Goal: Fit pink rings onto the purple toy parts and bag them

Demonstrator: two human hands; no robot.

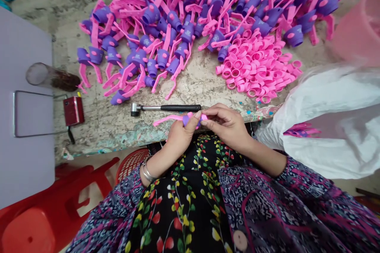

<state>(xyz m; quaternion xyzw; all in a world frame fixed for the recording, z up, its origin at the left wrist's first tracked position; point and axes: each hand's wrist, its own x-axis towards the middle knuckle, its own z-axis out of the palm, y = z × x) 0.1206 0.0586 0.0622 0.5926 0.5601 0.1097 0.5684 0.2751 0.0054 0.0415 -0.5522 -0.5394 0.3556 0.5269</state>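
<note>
My left hand (181, 137) and my right hand (225, 126) meet over the worn stone-like work surface (113, 134), both pinching a small purple foam piece (187, 120). A long pink strap (168, 119) runs from that piece to the left. Just beyond my hands lies a small hammer (166, 108) with a black grip and a metal head, close to my right fingertips but apart from them. Farther away spreads a large heap of purple-and-pink foam pieces (166, 35), beside a pile of pink foam rings (252, 67).
A lavender board (26, 106) with a wire frame lies at left, near a clear tube (50, 77) of dark material and a small red box (73, 110). A white cloth (326, 126) hangs at right, under a pink bucket (359, 23). A red stool (53, 209) stands lower left.
</note>
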